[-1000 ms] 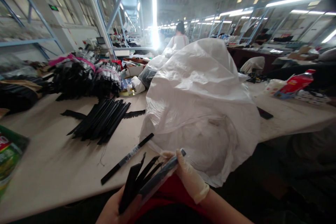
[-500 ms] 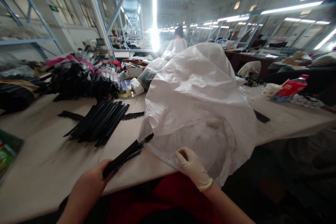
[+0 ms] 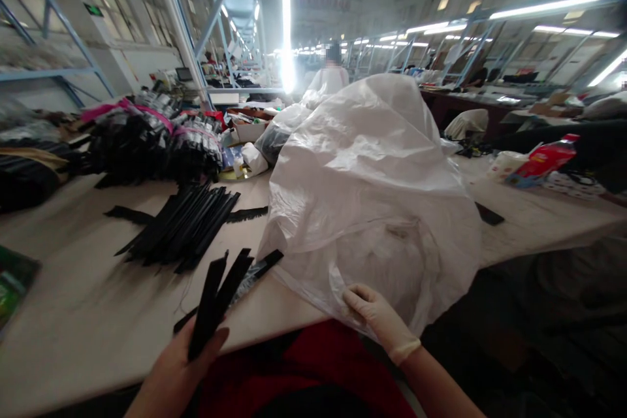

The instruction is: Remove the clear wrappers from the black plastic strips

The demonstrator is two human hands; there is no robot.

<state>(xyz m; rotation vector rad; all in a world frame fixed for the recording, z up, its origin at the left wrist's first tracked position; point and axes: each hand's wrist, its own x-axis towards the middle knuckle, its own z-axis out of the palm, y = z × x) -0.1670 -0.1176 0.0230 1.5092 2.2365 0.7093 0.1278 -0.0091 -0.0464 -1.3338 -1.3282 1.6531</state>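
A few flat black strips [image 3: 214,307] stand up out of my left hand [image 3: 174,366], which is closed around their lower ends near the table's front edge. My right hand [image 3: 382,319] wears a pale thin glove. Its thumb and fingers pinch the near edge of a large white plastic bag [image 3: 347,189], which bulges up over the middle of the table. Beyond my left hand lies a loose pile of similar black strips [image 3: 183,225]. One more strip with a clear plastic piece [image 3: 249,274] lies between the held strips and the bag.
Tied bundles of black strips in clear wrapping [image 3: 132,137] stand at the back left, near an open box [image 3: 247,127]. On the right are a red-labelled bottle [image 3: 543,162] and a dark flat object [image 3: 488,213]. A person [image 3: 330,75] is farther back.
My left hand has turned the strips more upright and they have fanned apart. My right hand has shifted slightly right and down, drawing the bag's edge with it.
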